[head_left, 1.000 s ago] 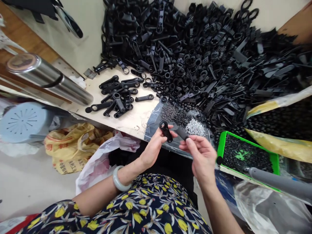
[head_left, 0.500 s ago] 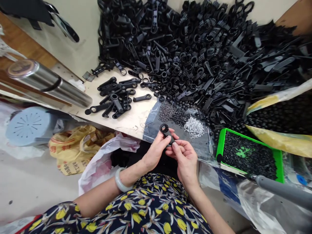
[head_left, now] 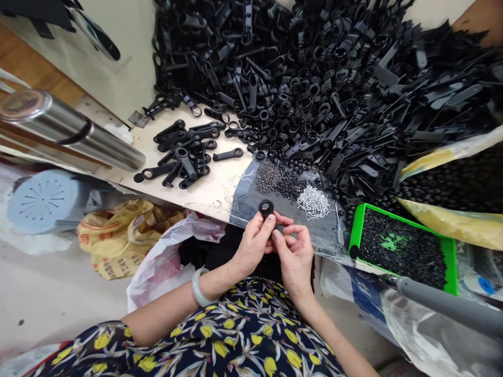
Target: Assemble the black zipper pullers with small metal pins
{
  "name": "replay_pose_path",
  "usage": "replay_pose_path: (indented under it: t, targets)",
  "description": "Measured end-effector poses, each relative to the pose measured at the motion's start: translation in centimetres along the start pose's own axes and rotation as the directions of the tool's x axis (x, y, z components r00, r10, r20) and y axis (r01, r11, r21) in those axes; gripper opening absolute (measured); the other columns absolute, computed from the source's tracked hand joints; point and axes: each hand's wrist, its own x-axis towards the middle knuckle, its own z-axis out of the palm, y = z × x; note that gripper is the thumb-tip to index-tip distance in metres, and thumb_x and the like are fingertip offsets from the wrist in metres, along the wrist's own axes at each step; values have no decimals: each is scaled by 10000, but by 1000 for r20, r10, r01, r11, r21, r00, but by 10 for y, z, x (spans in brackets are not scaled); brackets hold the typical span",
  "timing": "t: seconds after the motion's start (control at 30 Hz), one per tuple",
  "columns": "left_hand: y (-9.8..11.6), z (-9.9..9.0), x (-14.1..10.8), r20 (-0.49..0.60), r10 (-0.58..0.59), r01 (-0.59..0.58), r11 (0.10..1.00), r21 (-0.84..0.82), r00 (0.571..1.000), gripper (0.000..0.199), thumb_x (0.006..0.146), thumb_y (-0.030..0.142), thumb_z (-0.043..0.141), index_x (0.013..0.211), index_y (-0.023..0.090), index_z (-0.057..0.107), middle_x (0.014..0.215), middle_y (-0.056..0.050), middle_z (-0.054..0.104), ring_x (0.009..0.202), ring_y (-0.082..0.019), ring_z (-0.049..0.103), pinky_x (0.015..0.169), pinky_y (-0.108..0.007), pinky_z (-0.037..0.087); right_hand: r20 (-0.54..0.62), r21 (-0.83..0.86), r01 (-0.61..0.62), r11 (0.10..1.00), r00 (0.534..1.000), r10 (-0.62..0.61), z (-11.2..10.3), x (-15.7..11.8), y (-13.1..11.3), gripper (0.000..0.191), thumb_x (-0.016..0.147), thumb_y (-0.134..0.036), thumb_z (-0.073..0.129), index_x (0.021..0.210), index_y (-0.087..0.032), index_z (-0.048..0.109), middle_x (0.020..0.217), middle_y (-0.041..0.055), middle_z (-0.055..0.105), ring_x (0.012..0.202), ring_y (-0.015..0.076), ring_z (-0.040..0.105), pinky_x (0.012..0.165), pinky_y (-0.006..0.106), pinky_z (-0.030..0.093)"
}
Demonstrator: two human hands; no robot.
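Note:
My left hand [head_left: 254, 240] is closed around a black plastic part with a ring-shaped end [head_left: 266, 207]; the ring sticks up past the thumb and the rest is mostly covered by fingers. Pressed close against it, my right hand [head_left: 294, 251] has thumb and fingers pinched at the lower end of the same part. Whether a small piece sits in that pinch is hidden. Just beyond the hands, on a dark mat [head_left: 245, 201], lie a heap of silver pins [head_left: 313, 202], a pile of small brown-grey pieces [head_left: 269, 177] and small black pieces [head_left: 288, 184].
A large mound of black plastic parts [head_left: 275, 78] covers the back. Several black handle-like parts [head_left: 186, 157] lie left, near a steel flask [head_left: 106, 144]. At right are a green tray [head_left: 357, 230] of black bits, a thin screwdriver-like tool [head_left: 338, 222] and a grey rod [head_left: 440, 301].
The black part has tilted so its ring end faces up more and its body is more covered. My right hand has shifted slightly left, closer to my left hand.

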Motion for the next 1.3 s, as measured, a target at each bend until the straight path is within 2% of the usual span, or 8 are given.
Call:
replay_pose_path:
  t: [0.27, 0.5, 0.83, 1.0, 1.1, 1.17, 1.23, 1.3]
  targets:
    - [7, -7, -3, 9, 122, -121, 990, -74, 993, 321, 1014, 475, 597, 977, 166, 674, 1223, -133, 756, 1029, -215, 697, 716, -235, 517, 146, -148, 73, 986, 988, -52, 1, 5, 0, 343, 923, -469, 737, 1086, -229, 555, 833, -14, 750, 663, 145, 733, 642, 252, 621]
    - [12, -10, -10, 32, 71, -68, 994, -84, 997, 454, 989, 491, 641, 1363, 234, 633, 1089, -71, 743, 520, -31, 428, 417, -152, 307, 288, -176, 190, 966, 948, -134, -5, 10, 5, 336, 975, -414, 682, 1259, -235, 666, 953, 29, 775, 668, 141, 723, 630, 263, 638]
    - [-11, -13, -11, -84, 111, -116, 992, -57, 990, 408, 965, 550, 638, 1090, 164, 682, 1088, -108, 764, 409, -26, 484, 317, -153, 380, 204, -284, 260, 923, 957, -207, 7, 0, 11, 359, 1014, -414, 620, 1275, -197, 734, 668, -4, 704, 465, 107, 588, 452, 210, 531]
    - [-2, -17, -4, 40, 88, -86, 995, -48, 995, 472, 977, 583, 608, 1108, 139, 706, 1100, -137, 754, 423, -23, 487, 352, -161, 388, 192, -375, 427, 823, 904, -382, -4, 6, 15, 332, 1016, -402, 622, 1247, -207, 761, 1080, 113, 797, 857, 221, 780, 694, 271, 651]
    - [20, -32, 5, 228, 202, -214, 976, 29, 953, 508, 952, 530, 684, 1333, 196, 640, 1198, -138, 739, 785, -130, 698, 684, -231, 573, 421, -467, 656, 593, 755, -503, -29, 32, 8, 306, 1044, -274, 567, 1305, -225, 719, 823, 34, 779, 542, 134, 696, 516, 194, 574]
    - [31, -44, 10, 281, 332, -386, 907, 167, 901, 615, 928, 489, 731, 1462, 244, 547, 1279, -130, 717, 1117, -223, 684, 962, -344, 560, 607, -477, 857, 195, 482, -632, -47, 53, -1, 343, 1012, -201, 606, 1341, -234, 698, 867, 39, 782, 605, 143, 720, 609, 212, 593]
    - [32, -54, 17, 349, 453, -567, 726, 389, 820, 496, 958, 401, 704, 1415, 243, 598, 1266, -120, 724, 1216, -251, 641, 1062, -396, 508, 744, -460, 874, -157, 283, -605, -61, 71, -10, 374, 1016, -178, 585, 1374, -230, 679, 859, 40, 773, 645, 154, 722, 637, 232, 580]
    - [23, -62, 24, 491, 515, -709, 442, 550, 703, 265, 1015, 251, 592, 1257, 215, 694, 1160, -105, 756, 1137, -231, 671, 1059, -398, 506, 820, -439, 829, -348, 211, -532, -69, 82, -14, 352, 1046, -201, 525, 1358, -218, 686, 848, 44, 758, 647, 159, 702, 619, 252, 556]
